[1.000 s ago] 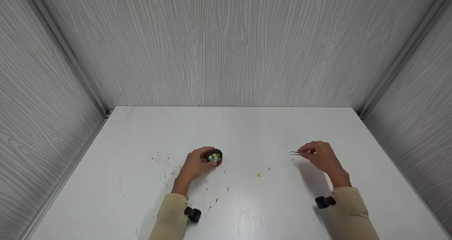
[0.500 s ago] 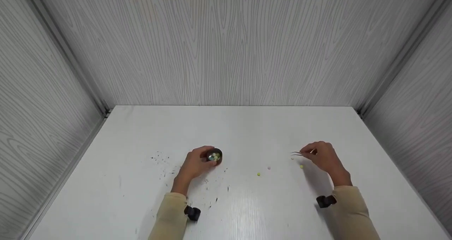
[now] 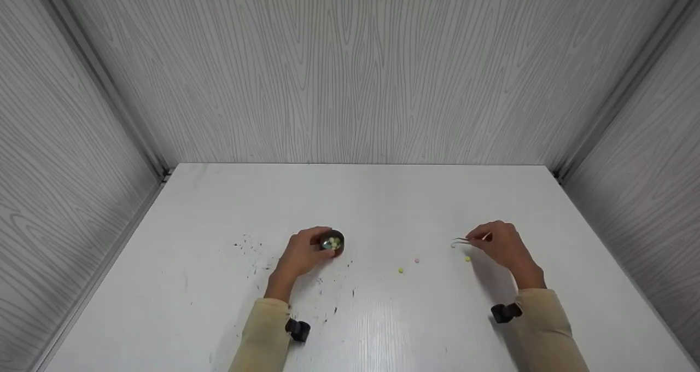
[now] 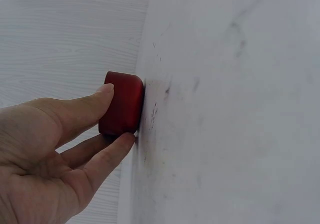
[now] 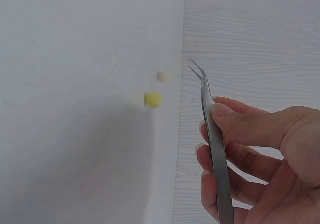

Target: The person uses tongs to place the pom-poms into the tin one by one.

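Observation:
My left hand grips a small round cup standing on the table. From the left wrist view the cup has a dark red outside, with my thumb on one side and fingers on the other. Several pale and bluish beads lie inside it. My right hand pinches a pair of metal tweezers with bent tips, which stand slightly apart with nothing between them. Near the tips, a whitish bead and a yellow bead sit on the table.
Between the hands a pink bead and a yellow-green bead lie on the white table. Dark specks mark the surface around my left hand. Grey wood-grain panels enclose the back and both sides.
The right hand has shifted slightly to the right and down with the tweezers, whose tips are now closer to the whitish bead. My left hand and the cup stay in place.

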### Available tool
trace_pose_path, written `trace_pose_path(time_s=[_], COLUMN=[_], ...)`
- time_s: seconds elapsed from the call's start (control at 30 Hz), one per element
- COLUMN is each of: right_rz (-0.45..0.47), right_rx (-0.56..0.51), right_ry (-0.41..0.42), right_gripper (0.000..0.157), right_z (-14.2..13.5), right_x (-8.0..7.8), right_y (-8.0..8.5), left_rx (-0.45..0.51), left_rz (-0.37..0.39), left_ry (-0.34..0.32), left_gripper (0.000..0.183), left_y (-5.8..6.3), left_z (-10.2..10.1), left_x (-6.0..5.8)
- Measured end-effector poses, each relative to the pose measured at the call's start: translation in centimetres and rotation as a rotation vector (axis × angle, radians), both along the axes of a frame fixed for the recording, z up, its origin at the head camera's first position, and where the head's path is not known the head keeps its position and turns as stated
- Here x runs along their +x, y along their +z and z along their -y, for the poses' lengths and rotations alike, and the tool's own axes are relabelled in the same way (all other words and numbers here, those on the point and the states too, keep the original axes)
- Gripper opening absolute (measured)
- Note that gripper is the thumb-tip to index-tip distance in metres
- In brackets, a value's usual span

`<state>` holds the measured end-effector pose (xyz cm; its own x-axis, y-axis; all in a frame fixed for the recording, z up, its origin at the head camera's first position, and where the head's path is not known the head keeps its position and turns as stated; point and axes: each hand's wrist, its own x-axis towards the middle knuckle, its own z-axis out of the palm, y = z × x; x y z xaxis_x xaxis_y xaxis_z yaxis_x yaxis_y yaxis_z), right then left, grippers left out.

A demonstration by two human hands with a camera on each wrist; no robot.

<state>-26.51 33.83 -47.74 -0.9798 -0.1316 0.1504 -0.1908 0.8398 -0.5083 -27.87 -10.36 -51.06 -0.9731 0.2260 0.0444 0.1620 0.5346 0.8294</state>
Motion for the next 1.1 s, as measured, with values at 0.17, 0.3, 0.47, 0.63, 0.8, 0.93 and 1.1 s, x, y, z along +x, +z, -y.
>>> trace_pose_path(time_s=[0.17, 0.3, 0.47, 0.63, 0.8, 0.93, 1.1], right_rz=[0.028, 0.030, 0.054, 0.061, 0.057, 0.033, -0.001], right_rx=[0.000, -0.003, -0.021, -0.015, -0.009, -0.010, -0.004], right_ry=[-0.021, -0.017, -0.032, -0.038, -0.032, -0.017, -0.011], right_gripper=[0.014, 0.014, 0.015, 0.014, 0.014, 0.013, 0.013], right_z=[-0.3, -0.4, -0.4, -0.6, -0.8, -0.7, -0.5], right_x=[-0.1, -0.2, -0.3, -0.3, -0.3, -0.4, -0.3], right_y=[-0.2, -0.3, -0.5, -0.8, -1.0, -1.2, -1.3], left_rx=[0.000, 0.002, 0.003, 0.005, 0.006, -0.005, -0.019], left_rz=[-0.008, 0.000, 0.011, 0.022, 0.035, 0.027, 0.014], left_ry=[0.001, 0.007, 0.012, 0.014, 0.020, 0.022, 0.029], left_gripper=[0.048, 0.049, 0.050, 0.049, 0.049, 0.050, 0.051], left_y=[-0.1, 0.0, 0.1, 0.1, 0.2, 0.2, 0.2], left_z=[0.0, 0.0, -0.1, -0.1, -0.2, -0.2, -0.2], left_x=[-0.1, -0.1, 0.0, 0.0, 0.1, 0.1, 0.1])
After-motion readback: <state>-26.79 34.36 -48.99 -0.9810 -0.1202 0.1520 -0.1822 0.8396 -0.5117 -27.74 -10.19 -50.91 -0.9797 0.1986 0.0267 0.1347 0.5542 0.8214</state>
